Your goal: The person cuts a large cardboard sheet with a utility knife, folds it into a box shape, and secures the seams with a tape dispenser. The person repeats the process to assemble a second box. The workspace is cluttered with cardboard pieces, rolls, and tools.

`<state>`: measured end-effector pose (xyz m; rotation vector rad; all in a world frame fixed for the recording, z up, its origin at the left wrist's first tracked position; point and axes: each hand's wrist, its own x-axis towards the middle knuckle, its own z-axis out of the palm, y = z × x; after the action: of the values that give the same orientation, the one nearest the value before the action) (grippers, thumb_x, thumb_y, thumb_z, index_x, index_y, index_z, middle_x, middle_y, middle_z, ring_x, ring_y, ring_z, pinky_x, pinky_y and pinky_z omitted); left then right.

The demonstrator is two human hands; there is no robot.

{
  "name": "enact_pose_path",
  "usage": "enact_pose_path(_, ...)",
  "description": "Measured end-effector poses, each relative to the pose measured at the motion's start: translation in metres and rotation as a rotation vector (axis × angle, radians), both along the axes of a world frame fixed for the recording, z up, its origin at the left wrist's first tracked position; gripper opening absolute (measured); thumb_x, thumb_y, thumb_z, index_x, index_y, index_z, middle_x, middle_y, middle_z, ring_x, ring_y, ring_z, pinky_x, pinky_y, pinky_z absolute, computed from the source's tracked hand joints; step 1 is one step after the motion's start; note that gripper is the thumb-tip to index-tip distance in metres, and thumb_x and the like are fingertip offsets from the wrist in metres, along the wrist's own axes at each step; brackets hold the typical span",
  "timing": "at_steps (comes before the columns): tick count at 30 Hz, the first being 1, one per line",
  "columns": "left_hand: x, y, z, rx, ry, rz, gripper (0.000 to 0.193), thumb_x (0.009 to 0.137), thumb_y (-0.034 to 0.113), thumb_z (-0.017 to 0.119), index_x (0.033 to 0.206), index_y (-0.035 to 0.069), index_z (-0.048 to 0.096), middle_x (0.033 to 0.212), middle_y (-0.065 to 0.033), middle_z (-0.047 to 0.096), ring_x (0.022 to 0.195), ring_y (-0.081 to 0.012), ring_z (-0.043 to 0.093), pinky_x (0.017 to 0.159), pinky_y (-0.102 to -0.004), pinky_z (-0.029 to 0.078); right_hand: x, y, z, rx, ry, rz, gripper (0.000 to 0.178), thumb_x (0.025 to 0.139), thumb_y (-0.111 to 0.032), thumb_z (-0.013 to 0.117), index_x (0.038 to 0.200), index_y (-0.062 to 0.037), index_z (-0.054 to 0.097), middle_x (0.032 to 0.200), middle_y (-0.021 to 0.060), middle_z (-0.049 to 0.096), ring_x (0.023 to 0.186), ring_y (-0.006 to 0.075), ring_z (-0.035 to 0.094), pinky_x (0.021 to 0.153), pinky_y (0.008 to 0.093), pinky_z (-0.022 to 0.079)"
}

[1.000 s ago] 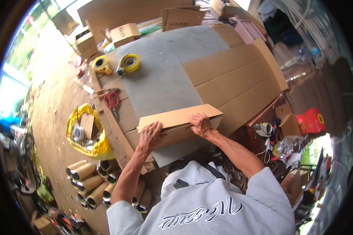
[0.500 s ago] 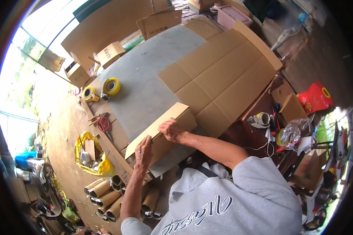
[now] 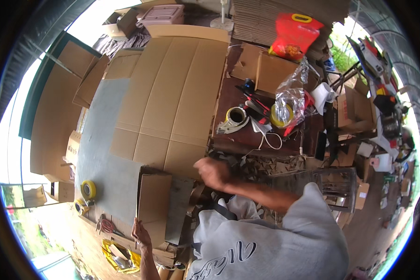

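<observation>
A narrow brown cardboard box [image 3: 155,203] stands near the front edge of the grey tabletop [image 3: 108,112]. At its near left corner my left hand [image 3: 142,233] grips the edge, fingers closed on the cardboard. Away from the box, to its right, my right hand [image 3: 213,173] hangs past the table edge. Motion smears its fingers, so whether it holds anything does not show. A large flat cardboard sheet [image 3: 168,88] with crease lines covers the far right of the tabletop, just beyond the box.
Right of the grey table, a dark red side table [image 3: 228,142] bears a tape dispenser [image 3: 235,116], clear plastic wrap [image 3: 291,93], a white cable and an open carton [image 3: 277,74]. A red bag [image 3: 296,35] stands behind. Yellow tape rolls [image 3: 87,189] and red-handled scissors [image 3: 108,226] lie at the left edge.
My right hand has come off the box and swung right toward the side table. My left hand remains at the box's near end. The whole view has turned to the right.
</observation>
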<state>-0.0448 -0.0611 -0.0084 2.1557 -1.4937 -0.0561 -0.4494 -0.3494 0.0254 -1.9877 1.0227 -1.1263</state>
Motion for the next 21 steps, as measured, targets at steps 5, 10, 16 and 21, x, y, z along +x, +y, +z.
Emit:
enact_pose_path(5,0.007,0.005,-0.008,0.061,0.038,0.093,0.025,0.097,0.0,0.063,0.122,-0.004,0.068,0.093,-0.0238,0.072,0.078,-0.0349,0.069,0.07,-0.0402,0.055,-0.183,-0.107,-0.051,-0.071,0.4,-0.624,0.03,0.082,-0.001,0.071,0.11,-0.0067,0.064,0.105,0.0161,0.067,0.098,0.038,0.067,0.082,0.0468,0.055)
enact_pose_path(10,-0.009,-0.01,0.013,0.086,-0.01,0.098,0.021,0.098,0.002,0.062,0.116,-0.006,0.069,0.092,-0.0235,0.071,0.077,-0.0338,0.068,0.07,-0.0389,0.054,-0.211,-0.151,-0.054,-0.053,0.478,-0.662,0.033,0.076,-0.002,0.078,0.106,-0.0051,0.062,0.106,0.0161,0.062,0.1,0.0385,0.064,0.083,0.0491,0.053)
enact_pose_path(16,-0.015,-0.01,0.019,0.197,-0.005,0.188,0.02,0.097,0.001,0.062,0.114,-0.005,0.07,0.092,-0.0235,0.072,0.075,-0.0331,0.068,0.07,-0.0406,0.054,-0.187,-0.135,-0.042,-0.077,0.384,-0.542,0.032,0.076,-0.001,0.078,0.103,-0.007,0.062,0.101,0.0129,0.061,0.098,0.0371,0.061,0.088,0.0484,0.049)
enact_pose_path(21,-0.008,-0.001,0.009,0.183,-0.045,0.141,0.022,0.097,0.0,0.061,0.117,-0.004,0.069,0.092,-0.0221,0.073,0.079,-0.0336,0.071,0.071,-0.0401,0.055,-0.17,-0.135,-0.042,-0.118,0.417,-0.38,0.04,0.073,-0.002,0.079,0.107,-0.0062,0.06,0.106,0.0134,0.061,0.103,0.0371,0.062,0.091,0.0485,0.049)
